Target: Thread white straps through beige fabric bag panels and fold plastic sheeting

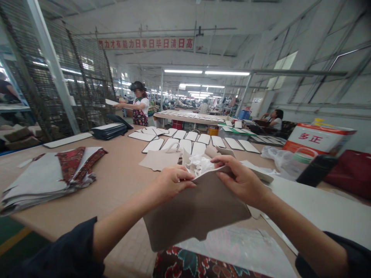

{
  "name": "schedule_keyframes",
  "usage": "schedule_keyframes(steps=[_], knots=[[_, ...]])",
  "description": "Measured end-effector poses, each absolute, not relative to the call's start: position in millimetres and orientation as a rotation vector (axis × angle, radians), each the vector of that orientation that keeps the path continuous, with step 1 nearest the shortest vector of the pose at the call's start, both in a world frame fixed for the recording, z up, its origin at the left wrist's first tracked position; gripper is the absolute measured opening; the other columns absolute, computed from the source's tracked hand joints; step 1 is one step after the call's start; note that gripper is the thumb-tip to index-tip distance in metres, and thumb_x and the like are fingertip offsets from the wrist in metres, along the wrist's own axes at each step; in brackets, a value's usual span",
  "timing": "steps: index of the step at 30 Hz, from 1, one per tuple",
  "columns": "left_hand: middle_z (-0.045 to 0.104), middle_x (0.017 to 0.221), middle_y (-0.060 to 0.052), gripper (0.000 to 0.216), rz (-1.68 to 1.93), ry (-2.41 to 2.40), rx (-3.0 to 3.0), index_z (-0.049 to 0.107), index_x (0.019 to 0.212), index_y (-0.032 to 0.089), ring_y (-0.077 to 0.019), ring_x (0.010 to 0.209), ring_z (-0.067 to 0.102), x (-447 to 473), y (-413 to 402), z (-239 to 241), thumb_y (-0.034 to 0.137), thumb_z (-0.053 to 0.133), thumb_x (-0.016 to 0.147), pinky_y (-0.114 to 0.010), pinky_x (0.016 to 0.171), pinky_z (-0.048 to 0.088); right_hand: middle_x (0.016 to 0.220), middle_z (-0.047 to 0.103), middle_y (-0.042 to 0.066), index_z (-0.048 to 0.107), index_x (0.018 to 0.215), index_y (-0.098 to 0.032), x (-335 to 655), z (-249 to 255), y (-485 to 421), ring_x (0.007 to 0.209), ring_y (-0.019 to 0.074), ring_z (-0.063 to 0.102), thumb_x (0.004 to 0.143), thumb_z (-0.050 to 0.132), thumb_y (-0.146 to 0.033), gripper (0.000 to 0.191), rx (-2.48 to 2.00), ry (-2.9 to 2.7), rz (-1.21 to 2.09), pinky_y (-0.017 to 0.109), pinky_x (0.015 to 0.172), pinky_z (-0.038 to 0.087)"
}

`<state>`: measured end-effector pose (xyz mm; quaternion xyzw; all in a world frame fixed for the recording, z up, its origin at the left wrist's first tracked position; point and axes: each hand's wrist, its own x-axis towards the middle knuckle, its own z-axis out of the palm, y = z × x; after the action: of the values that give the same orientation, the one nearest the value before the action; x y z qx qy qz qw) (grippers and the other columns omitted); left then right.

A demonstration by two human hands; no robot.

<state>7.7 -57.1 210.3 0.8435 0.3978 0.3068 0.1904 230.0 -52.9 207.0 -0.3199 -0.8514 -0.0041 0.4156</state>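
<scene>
Head view. My left hand (175,181) and right hand (239,179) both hold the taupe, flat, leather-like panel (197,212) with rounded lower corners, which is tilted in front of me above the near side of the tan-covered bench (116,189). Left fingers narrow, pinched on its upper edge; right fingers narrow, thumb on the near side, gripping the same edge further right. Loose bundle of thin white strips (199,164) shows between my hands, just beyond that edge; cannot tell what supports it.

Beyond, on the bench: rows of white rounded panels with dark borders (185,146). To the left, a stack of grey cloth with dark-red floral parts (31,177). To the right, a crumpled clear plastic bag (281,160) near a white-and-orange box (314,139).
</scene>
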Motion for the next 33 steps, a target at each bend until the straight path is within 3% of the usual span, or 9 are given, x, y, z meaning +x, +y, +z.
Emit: schedule_keyframes(steps=[18,33], knots=[[0.060,0.072,-0.002,0.011,1.130,0.966,2.219,0.070,0.074,0.015,-0.0127,0.069,0.055,40,-59,205,0.019,0.060,0.073,-0.022,0.063,0.041,0.087,0.061,0.002,0.047,0.105,-0.023,220,215,-72,0.080,0.0137,0.059,0.079,0.046,-0.011,0.030,-0.826,-2.196,0.087,0.027,0.071,0.049],[0.064,0.072,-0.003,0.014,0.948,0.993,2.157,0.070,0.075,0.016,-0.0129,0.068,0.056,30,-67,184,0.025,0.062,0.070,-0.022,0.063,0.043,0.084,0.060,0.004,0.054,0.093,-0.019,280,201,-104,0.069,0.0148,0.059,0.077,0.055,-0.025,0.017,-1.042,-1.787,0.170,0.025,0.058,0.048]])
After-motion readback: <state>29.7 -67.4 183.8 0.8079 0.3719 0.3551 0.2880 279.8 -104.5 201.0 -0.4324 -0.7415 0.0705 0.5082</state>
